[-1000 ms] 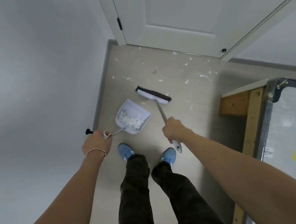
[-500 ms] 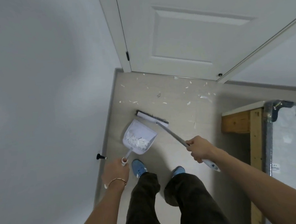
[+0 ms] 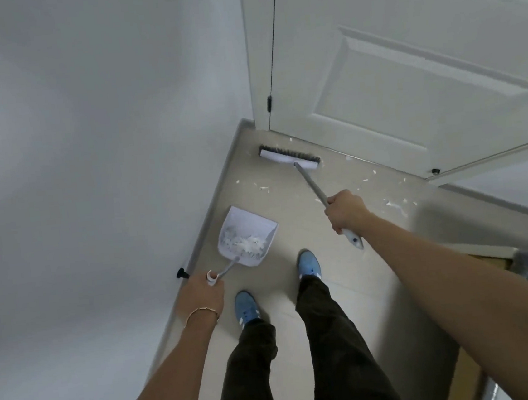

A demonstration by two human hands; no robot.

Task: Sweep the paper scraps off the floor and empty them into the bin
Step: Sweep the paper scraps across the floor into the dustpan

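- Sweeping is partly done, by my reading: the pale lilac plastic dustpan [image 3: 247, 237] already carries a heap of white paper scraps [image 3: 247, 243] at its back wall, yet more loose white paper scraps [image 3: 395, 204] lie on the beige floor [image 3: 355, 275] from 12 o'clock round to 2 o'clock of the feet, along the foot of the white panelled door [image 3: 405, 64].
- Left hand [image 3: 202, 296]: its grip is curled round the dustpan's grey handle, the pan resting at 11 o'clock of the blue shoes [image 3: 308, 265].
- Right hand [image 3: 345, 209]: its grip is wrapped round the grey shaft of the white-headed, dark-bristled broom [image 3: 289, 157], whose head sits at 12 o'clock, just beside the door's lower edge.
- Left to do, I judge: gather the scattered scraps into the pan, then tip the lot out; no bin shows in view.
- Surroundings: a narrow corner with a plain grey-white wall [image 3: 88, 153] at 9 o'clock, a small black doorstop [image 3: 181, 273] at its skirting, and wood and metal edges at 3 o'clock, too cropped to identify.
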